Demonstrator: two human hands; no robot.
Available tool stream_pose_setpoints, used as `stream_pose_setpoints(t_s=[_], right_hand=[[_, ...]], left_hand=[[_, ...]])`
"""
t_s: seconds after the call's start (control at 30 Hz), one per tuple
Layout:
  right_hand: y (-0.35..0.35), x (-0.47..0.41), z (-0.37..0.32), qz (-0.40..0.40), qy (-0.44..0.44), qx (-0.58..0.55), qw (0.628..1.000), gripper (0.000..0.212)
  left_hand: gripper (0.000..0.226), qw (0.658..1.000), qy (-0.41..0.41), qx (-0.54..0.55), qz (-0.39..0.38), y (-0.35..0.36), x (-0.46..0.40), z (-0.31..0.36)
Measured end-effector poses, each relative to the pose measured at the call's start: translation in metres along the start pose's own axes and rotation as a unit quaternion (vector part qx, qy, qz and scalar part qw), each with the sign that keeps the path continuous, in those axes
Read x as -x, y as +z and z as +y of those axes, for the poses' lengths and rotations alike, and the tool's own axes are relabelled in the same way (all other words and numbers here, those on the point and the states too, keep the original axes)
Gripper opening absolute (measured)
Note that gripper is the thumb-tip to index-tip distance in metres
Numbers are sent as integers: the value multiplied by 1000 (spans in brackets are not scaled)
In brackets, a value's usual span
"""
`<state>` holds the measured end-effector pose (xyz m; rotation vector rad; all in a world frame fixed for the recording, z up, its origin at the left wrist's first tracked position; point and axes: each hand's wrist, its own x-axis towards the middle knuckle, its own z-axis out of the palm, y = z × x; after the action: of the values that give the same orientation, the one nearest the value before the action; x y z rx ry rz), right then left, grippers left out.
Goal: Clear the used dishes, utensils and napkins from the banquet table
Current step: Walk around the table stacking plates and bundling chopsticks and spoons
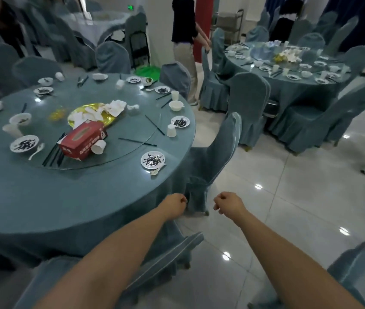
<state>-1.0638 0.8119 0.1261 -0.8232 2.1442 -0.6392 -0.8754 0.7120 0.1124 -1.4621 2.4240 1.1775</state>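
Observation:
The round banquet table (70, 197) with a blue-green cloth fills the left. On it lie several dirty white plates, the nearest one (153, 160) with a spoon (156, 171) beside it. There are also white cups (171, 131), bowls (176, 105), black chopsticks (137, 141), a red tissue box (82, 140) and a gold platter (92, 114) heaped with crumpled napkins (115, 107). My left hand (174, 205) and right hand (228, 204) are stretched out low off the table's near right edge, fingers curled, holding nothing.
A covered chair (217, 150) stands at the table's right edge, another (154, 259) just below my left arm. A second set table (288, 65) with chairs is at back right. A person (186, 41) stands between the tables. Glossy tiled floor (288, 197) lies to the right.

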Motion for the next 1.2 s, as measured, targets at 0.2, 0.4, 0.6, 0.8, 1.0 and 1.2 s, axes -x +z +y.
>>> stream_pose_setpoints(t_s=[0.2,0.4,0.6,0.8,1.0,1.2], right_hand=[[-20,-90,-35,-62,-47,50,996,23],[-45,-179,-67,-138,-115,73,981,22],[-59,-242,-104,-219,-160,114,956,23],[-20,-280,-146,-277,-211,172,922,21],[45,-303,-190,-325,-249,221,885,22],[111,-321,-223,-356,-281,287,844,20]], left_hand=[[28,997,-51,27,46,-21,-64,12],[28,977,-143,83,132,-35,-120,33],[28,948,-226,141,173,-41,-143,52],[27,914,-296,182,209,-49,-144,35],[30,879,-346,217,245,-65,-150,-20],[28,846,-380,269,261,-73,-158,-77]])
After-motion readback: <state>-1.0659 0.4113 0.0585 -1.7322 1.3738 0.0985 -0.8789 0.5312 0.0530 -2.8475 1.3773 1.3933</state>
